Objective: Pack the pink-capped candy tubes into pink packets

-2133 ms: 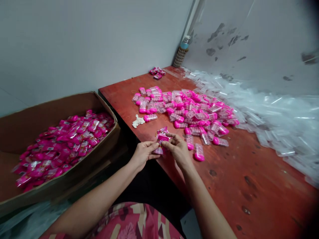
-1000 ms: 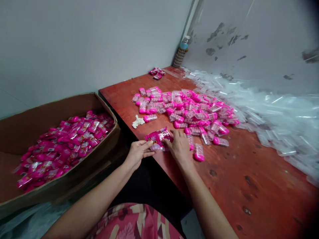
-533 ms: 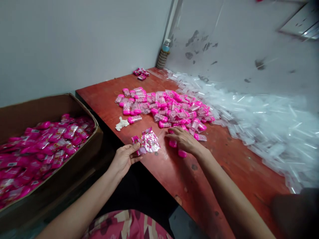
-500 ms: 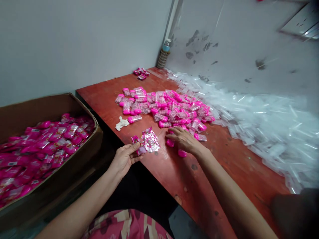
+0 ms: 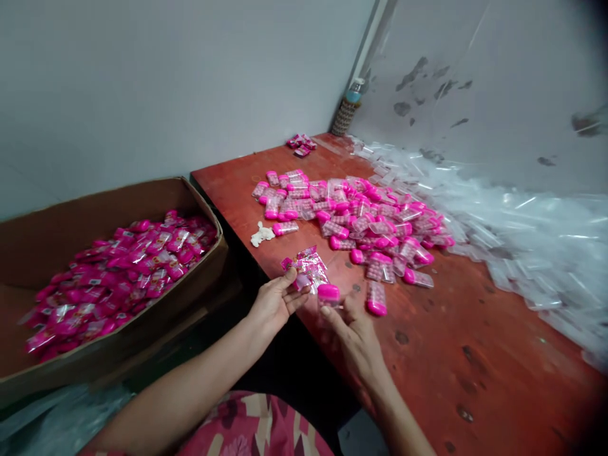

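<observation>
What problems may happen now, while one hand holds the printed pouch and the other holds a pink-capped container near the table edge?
1. The right hand pinches the pink-capped container only by fingertips near the table edge; it might slip and fall to the floor.
2. The left hand holds the printed pouch at one end only, so its mouth may sag shut.
3. A loose container lies close by; the right forearm could knock it.
</observation>
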Available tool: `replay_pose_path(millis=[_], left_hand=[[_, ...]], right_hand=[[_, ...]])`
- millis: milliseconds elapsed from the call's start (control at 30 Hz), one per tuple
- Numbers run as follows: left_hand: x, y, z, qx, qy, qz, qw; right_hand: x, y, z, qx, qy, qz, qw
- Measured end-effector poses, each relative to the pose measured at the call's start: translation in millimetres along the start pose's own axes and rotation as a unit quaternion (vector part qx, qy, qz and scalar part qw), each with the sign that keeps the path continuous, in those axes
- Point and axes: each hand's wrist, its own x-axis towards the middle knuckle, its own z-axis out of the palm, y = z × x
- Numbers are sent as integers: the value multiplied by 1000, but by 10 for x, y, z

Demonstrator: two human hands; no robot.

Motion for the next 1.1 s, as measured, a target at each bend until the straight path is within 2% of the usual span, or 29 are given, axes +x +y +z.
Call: replay_pose_path(millis=[67,167,400,567,700,800,933,1100], left_hand=[[-17,-24,19,-7,-7,3,1000],[-55,-38,41,-14,-23,5,1000],[-95,-13,32,-4,-45,24,999],[-100,-28,29,2,-69,29,997],[-113,-28,41,47,-77,34,995],[-120,4,41,101,-109,48,988],[-120,38,40,134,-145,74,978],[-111,5,51,162,-180,61,968]], right_hand=[[-65,2,172,44,11,22,999],[-64,-3,290,71,35,24,997],[-69,-56,341,164,16,31,986],[-58,-53,388,186,31,44,981],[-39,-24,416,208,13,39,977],[-23,8,426,242,-9,49,969],[-15,29,430,225,20,28,974],[-38,11,444,179,60,6,982]])
